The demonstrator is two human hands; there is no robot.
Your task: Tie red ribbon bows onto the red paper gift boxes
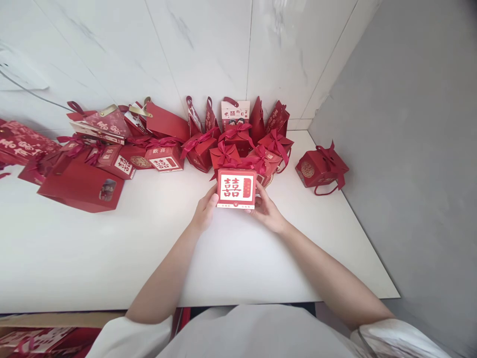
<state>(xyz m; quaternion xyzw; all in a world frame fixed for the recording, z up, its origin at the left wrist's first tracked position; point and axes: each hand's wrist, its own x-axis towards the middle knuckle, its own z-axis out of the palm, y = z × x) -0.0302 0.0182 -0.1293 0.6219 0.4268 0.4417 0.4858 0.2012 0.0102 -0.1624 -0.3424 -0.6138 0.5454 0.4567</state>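
At the middle of the white worktop point(238, 258), towards its far side, both hands hold one small red box point(236, 188) between them. The left hand point(204, 211) is closed on the box's left edge, with the thumb on the front and the fingers out of sight behind. The right hand point(267, 211) grips the right edge in much the same way. The box turns its white-framed red label towards the camera. Its lower edge is at or just above the worktop, and I cannot tell whether it rests there. No ribbon shows on it from this side.

Just behind it stands a cluster of ribboned boxes point(225, 154), packed close, each one closed and tied with a dark red bow. A row of tall red bags point(234, 113) leans against the tiled wall point(208, 54) at the back. Well apart to the right, near the grey wall point(410, 149), a lone ribboned box point(321, 168) lies tilted. To the left a labelled box point(164, 158) sits among more red boxes, and a large flat red bag point(80, 184) lies on its side.

As things lie, the work looks well along, since many boxes already stand closed and bowed. The one in hand, with no bow to be seen, appears to be among those left. Whether the bags at the left are filled cannot be told.
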